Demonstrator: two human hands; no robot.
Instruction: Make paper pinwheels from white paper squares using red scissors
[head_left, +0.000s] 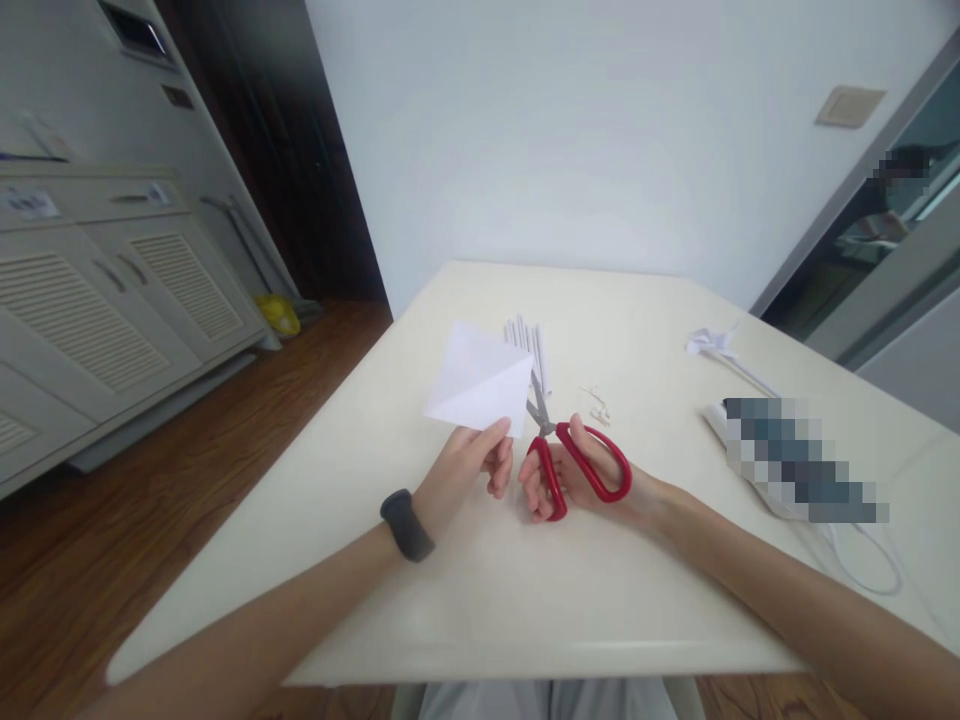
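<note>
My left hand [481,458] pinches the lower edge of a white sheet of paper [480,380], which has a diagonal crease and is held up above the table. My right hand [566,475] grips red-handled scissors [592,462], the thumb through one loop and fingers in the other. The scissors' blades are spread apart and point up at the paper's right edge. Whether a blade touches the paper, I cannot tell. Several thin white paper rolls [541,360] lie behind the sheet, partly hidden by it.
Small pale scraps [598,410] lie right of the scissors. Toward the right of the white table [420,600] are a white paper flower on a stem [712,345] and a pixelated device [795,460] with a looped cable [892,580]. A wall [570,140] stands behind the table.
</note>
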